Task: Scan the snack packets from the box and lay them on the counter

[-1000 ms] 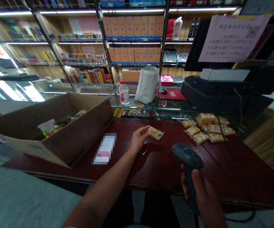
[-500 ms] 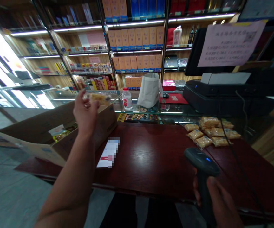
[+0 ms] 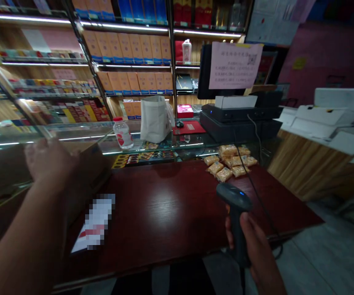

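My left hand (image 3: 49,159) is blurred, with its fingers apart, above the cardboard box (image 3: 94,166) at the left edge of the view. No packet shows in it. My right hand (image 3: 255,252) is closed around the black grip of a handheld barcode scanner (image 3: 235,200), whose head points up and away over the counter. A pile of small yellow packets (image 3: 229,164) lies at the far side of the dark red wooden counter (image 3: 164,213), beyond the scanner. A pixelated paper slip (image 3: 95,221) lies on the counter near my left forearm.
A glass display case (image 3: 152,149) runs behind the counter, with a water bottle (image 3: 123,133) and a white paper bag (image 3: 155,119) on it. A black register unit (image 3: 240,119) stands at the right. The scanner's cable crosses the counter.
My left hand has moved left over the box, and the packet it held no longer shows. The view has turned right, bringing more of the room into sight. The scanner stays in my right hand.
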### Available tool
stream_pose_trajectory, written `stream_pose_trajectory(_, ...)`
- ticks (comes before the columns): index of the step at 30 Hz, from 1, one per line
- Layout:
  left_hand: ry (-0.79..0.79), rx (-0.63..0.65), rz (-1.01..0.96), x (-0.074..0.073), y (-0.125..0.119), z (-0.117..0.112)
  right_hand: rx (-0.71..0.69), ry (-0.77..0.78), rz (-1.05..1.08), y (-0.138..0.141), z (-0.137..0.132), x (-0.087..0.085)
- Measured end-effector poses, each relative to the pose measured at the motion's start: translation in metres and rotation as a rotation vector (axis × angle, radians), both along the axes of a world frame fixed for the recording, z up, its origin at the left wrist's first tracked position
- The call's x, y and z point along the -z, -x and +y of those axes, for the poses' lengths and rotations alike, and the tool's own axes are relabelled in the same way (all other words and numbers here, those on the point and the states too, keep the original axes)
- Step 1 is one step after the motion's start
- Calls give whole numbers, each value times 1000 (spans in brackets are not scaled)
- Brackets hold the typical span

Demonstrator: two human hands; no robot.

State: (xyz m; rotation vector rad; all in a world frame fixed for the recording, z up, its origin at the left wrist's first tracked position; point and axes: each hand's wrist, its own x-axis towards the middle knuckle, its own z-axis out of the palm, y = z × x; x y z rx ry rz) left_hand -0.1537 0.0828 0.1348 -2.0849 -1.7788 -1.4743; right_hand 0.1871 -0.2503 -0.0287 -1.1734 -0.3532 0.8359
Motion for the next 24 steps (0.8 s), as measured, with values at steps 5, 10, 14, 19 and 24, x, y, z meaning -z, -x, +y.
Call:
stream_pose_trajectory(5,114,453,290,70,-153,-21,36,-50,26,-14,0,0)
stream_pose_trajectory(10,413,930,405,147,-299,-63,52,-61,26,-21,-9,1)
stream_pose_trajectory(14,369,776,421,170,-362,-93,71,-49,45,-23,-19,-1)
stream_pose_trajectory(19,340,607,561,174,-386,-116,130,-34,42,-25,-26,-5)
stream_pose_trajectory(24,346,662,508,176,-355,-120,86,-3,20,-30,-26,-1)
